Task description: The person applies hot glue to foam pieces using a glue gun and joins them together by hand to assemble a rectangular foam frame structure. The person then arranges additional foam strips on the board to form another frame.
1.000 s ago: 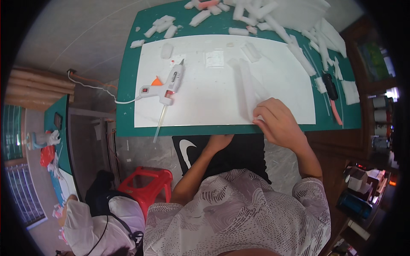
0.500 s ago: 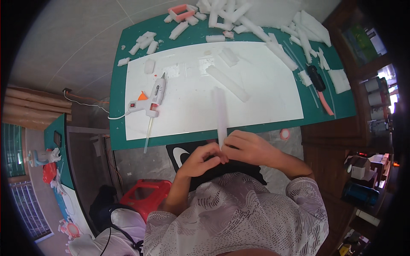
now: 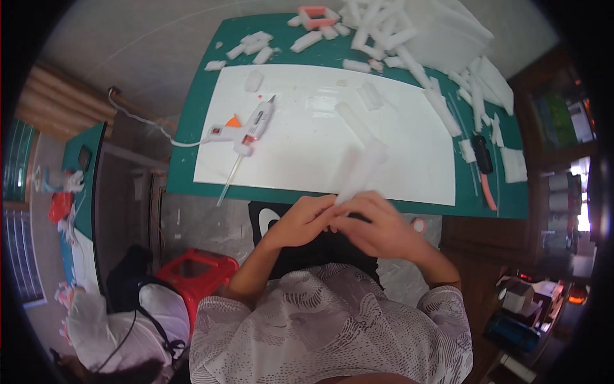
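Note:
A white foam strip [image 3: 362,169] points up from my fingers over the near edge of the white board, slightly smeared by motion. My right hand [image 3: 377,224] is closed round its near end. Pressed against that same end are the fingers of my left hand [image 3: 302,221], also closed; the two hands touch. Beyond the strip, another white foam strip [image 3: 355,123] and a short foam block [image 3: 369,96] lie on the board. To the left rests a white hot glue gun [image 3: 257,121] with a clear glue stick [image 3: 230,180] sticking out of its back.
The white board [image 3: 409,179] covers much of the green tabletop [image 3: 192,144]. Foam offcuts [image 3: 384,32] pile up at the far edge, near a pink foam frame [image 3: 313,18]. A black-and-pink tool [image 3: 483,160] lies right. A red stool [image 3: 198,272] and another person [image 3: 121,313] are lower left.
The view has shifted, so the table sits differently in the picture. The foam strip in my hands has tipped to the right from nearly straight ahead, and both hands still hold its near end.

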A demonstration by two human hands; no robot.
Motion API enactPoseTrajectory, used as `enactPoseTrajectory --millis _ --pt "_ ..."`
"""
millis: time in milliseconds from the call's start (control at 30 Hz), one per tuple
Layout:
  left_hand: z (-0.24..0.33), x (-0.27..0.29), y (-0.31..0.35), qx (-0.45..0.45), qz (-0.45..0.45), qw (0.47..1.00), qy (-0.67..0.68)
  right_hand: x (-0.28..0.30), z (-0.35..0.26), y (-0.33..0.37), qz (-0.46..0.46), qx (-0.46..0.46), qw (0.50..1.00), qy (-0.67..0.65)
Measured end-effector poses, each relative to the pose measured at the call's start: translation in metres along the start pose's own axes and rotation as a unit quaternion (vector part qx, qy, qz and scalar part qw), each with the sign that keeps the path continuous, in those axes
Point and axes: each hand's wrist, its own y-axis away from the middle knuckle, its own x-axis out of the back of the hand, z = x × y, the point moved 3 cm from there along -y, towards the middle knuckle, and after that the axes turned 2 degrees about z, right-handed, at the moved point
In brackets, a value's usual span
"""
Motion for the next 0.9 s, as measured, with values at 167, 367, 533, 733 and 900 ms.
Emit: enactPoseTrajectory --millis 167,367,533,733,900 --pt "0.014 0.019 0.003 0.004 -0.075 0.996 -0.05 0.01 0.009 -0.023 -0.075 0.018 0.98 0.181" --pt "0.04 0.065 0.015 0.02 -0.019 0.994 -0.109 0.014 0.04 -0.054 -0.11 0.012 0.982 0.152" --pt "0.057 0.141 0.01 -0.004 0.216 0.916 -0.337 -0.006 0.092 -0.064 0.025 -0.061 0.973 0.22" --pt "0.029 0.203 0.012 -0.076 0.156 0.827 -0.535 -0.03 0.105 -0.072 -0.031 -0.116 0.977 0.175" --pt "0.025 0.199 -0.008 -0.043 0.091 0.833 -0.544 -0.027 0.136 -0.073 0.033 -0.103 0.979 0.174"
